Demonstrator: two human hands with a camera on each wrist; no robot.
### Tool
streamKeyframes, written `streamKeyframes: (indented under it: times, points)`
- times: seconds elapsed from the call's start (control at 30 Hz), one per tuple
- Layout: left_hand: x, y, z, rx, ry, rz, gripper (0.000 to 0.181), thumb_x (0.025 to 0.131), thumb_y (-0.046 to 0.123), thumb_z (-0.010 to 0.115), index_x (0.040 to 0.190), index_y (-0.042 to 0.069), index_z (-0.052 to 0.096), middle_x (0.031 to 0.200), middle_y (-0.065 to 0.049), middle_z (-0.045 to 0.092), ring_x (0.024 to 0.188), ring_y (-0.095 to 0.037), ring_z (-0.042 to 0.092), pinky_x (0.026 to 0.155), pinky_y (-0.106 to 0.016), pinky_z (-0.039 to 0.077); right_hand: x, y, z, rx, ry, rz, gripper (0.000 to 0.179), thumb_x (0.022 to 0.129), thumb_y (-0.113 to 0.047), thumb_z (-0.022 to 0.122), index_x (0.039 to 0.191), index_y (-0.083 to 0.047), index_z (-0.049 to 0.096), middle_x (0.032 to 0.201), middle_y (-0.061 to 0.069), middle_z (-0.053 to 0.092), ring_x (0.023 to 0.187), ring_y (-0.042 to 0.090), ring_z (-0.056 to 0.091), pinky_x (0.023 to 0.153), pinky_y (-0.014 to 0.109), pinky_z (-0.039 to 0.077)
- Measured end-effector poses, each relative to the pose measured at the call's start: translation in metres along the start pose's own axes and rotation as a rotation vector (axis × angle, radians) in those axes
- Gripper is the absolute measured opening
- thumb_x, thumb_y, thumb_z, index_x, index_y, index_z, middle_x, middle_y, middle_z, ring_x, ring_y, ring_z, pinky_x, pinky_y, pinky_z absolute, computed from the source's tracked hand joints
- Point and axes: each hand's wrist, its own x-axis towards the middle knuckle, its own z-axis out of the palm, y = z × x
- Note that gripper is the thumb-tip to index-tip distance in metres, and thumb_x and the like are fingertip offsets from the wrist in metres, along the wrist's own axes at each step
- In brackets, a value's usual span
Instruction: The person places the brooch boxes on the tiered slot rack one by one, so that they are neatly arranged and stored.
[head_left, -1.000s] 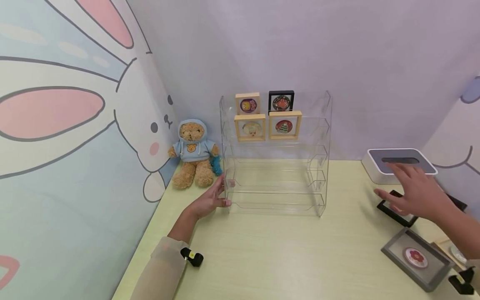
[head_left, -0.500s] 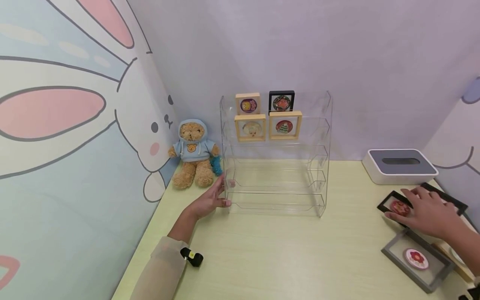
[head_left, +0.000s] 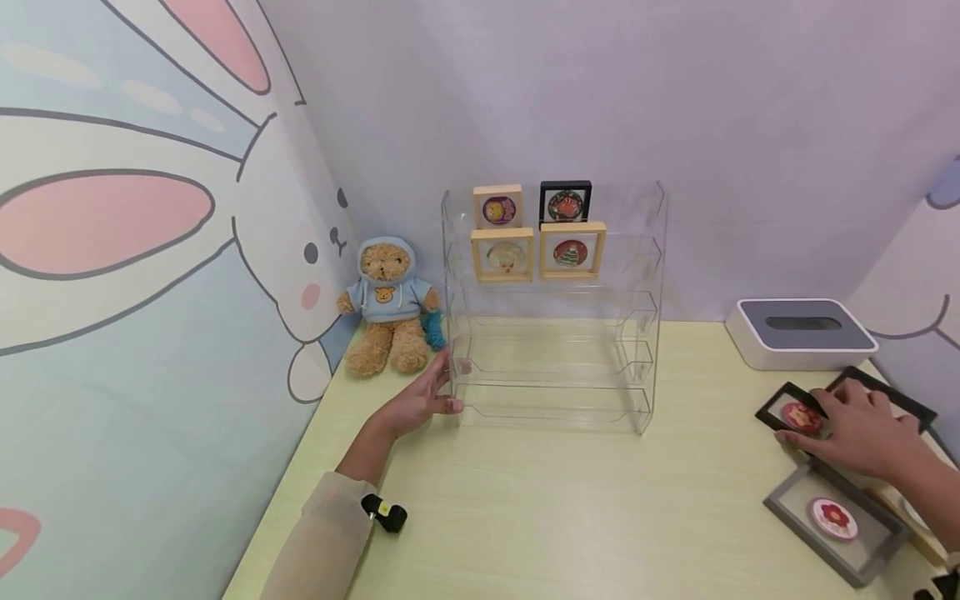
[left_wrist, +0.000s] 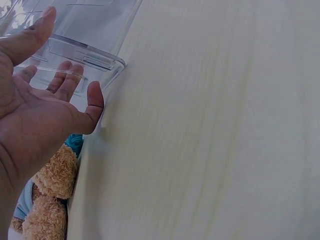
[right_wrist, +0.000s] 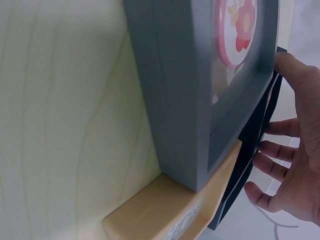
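The left hand [head_left: 412, 408] reaches forward with its fingers spread apart and slightly bent, touching the lower left side of the clear rack [head_left: 555, 290] rather than clamping it. The right hand [head_left: 870, 433] arches palm-down over the small black frame [head_left: 801, 417], which lies on the table [head_left: 570, 508] behind the grey frame [head_left: 834, 518]; thumb and fingers straddle it, though whether they clamp it I cannot tell.

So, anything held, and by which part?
The open left hand touches the clear rack, left side; whether the right hand grips the small black frame can't be told.
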Motion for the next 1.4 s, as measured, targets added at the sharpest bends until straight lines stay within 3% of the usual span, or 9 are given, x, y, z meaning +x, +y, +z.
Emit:
streamKeyframes:
  times: [0.27, 0.37, 0.57, 0.73, 0.87, 1.07, 1.23, 1.33, 1.4]
  points:
    - [0.001, 0.001, 0.0, -0.016, 0.004, -0.007, 0.121, 0.102, 0.006, 0.077, 0.178, 0.032, -0.013, 0.186, -0.009, 0.01, 0.175, -0.032, 0.001, 0.131, -0.064, 0.029, 0.0, -0.001, 0.002, 0.041, 0.008, -0.005, 0.102, 0.091, -0.078, 0.073, 0.141, 0.008, 0.051, 0.129, 0.042, 0.039, 0.119, 0.068, 0.033, 0.08, 0.091, 0.033]
    - [0.001, 0.001, -0.001, -0.003, 0.002, -0.009, 0.121, 0.102, 0.008, 0.077, 0.178, 0.032, -0.014, 0.186, -0.008, 0.01, 0.175, -0.032, 0.001, 0.128, -0.056, 0.037, 0.001, -0.003, 0.001, 0.032, 0.006, -0.023, 0.102, 0.091, -0.078, 0.074, 0.141, 0.007, 0.05, 0.129, 0.043, 0.042, 0.119, 0.07, 0.036, 0.08, 0.093, 0.034]
    - [0.001, 0.002, 0.0, 0.01, -0.014, 0.002, 0.123, 0.102, 0.01, 0.078, 0.177, 0.03, -0.017, 0.185, -0.011, 0.016, 0.175, -0.033, 0.001, 0.111, -0.034, 0.051, 0.004, -0.006, -0.001, -0.024, 0.027, -0.101, 0.101, 0.089, -0.074, 0.078, 0.136, 0.012, 0.054, 0.126, 0.043, 0.055, 0.11, 0.067, 0.055, 0.08, 0.085, 0.048]
    - [0.002, 0.003, 0.001, 0.028, -0.008, 0.0, 0.121, 0.103, 0.012, 0.078, 0.177, 0.033, -0.016, 0.185, -0.009, 0.013, 0.175, -0.034, 0.0, 0.126, -0.052, 0.04, 0.006, -0.007, -0.001, -0.006, 0.069, -0.173, 0.1, 0.087, -0.066, 0.084, 0.131, 0.019, 0.057, 0.115, 0.044, 0.06, 0.096, 0.058, 0.065, 0.079, 0.075, 0.055]
    - [0.002, 0.004, 0.001, 0.03, -0.015, 0.004, 0.12, 0.104, 0.013, 0.077, 0.177, 0.033, -0.016, 0.186, -0.009, 0.01, 0.175, -0.034, -0.001, 0.129, -0.061, 0.034, 0.005, -0.012, 0.001, 0.014, 0.093, -0.164, 0.102, 0.086, -0.066, 0.086, 0.132, 0.02, 0.056, 0.115, 0.039, 0.057, 0.095, 0.054, 0.061, 0.075, 0.07, 0.054]
    - [0.002, 0.003, 0.0, 0.02, -0.03, 0.01, 0.12, 0.104, 0.012, 0.077, 0.177, 0.033, -0.016, 0.185, -0.01, 0.013, 0.175, -0.034, 0.0, 0.119, -0.047, 0.047, 0.005, -0.025, -0.003, 0.045, 0.253, -0.154, 0.108, 0.075, -0.063, 0.094, 0.138, 0.014, 0.053, 0.124, 0.036, 0.05, 0.109, 0.059, 0.046, 0.073, 0.074, 0.047]
    - [0.0, 0.002, 0.0, 0.013, -0.023, -0.007, 0.121, 0.104, 0.016, 0.078, 0.177, 0.035, -0.017, 0.187, -0.008, 0.005, 0.175, -0.034, -0.002, 0.128, -0.06, 0.036, 0.01, -0.039, -0.018, 0.067, 0.423, -0.206, 0.119, 0.067, -0.069, 0.096, 0.143, 0.011, 0.052, 0.135, 0.039, 0.046, 0.113, 0.063, 0.043, 0.075, 0.077, 0.044]
    - [-0.001, 0.0, 0.0, -0.001, -0.022, -0.007, 0.122, 0.103, 0.017, 0.078, 0.177, 0.035, -0.017, 0.187, -0.008, 0.001, 0.175, -0.035, -0.003, 0.131, -0.066, 0.027, 0.014, -0.05, -0.029, 0.073, 0.533, -0.237, 0.131, 0.072, -0.1, 0.07, 0.144, 0.008, 0.053, 0.132, 0.039, 0.048, 0.11, 0.063, 0.045, 0.069, 0.075, 0.042]
    - [-0.001, 0.0, 0.0, -0.011, -0.024, -0.003, 0.122, 0.103, 0.015, 0.078, 0.177, 0.035, -0.017, 0.187, -0.009, 0.0, 0.175, -0.035, -0.004, 0.132, -0.068, 0.023, 0.018, -0.058, -0.038, 0.074, 0.63, -0.278, 0.136, 0.076, -0.11, 0.045, 0.144, 0.007, 0.055, 0.127, 0.039, 0.051, 0.105, 0.063, 0.048, 0.068, 0.075, 0.042]
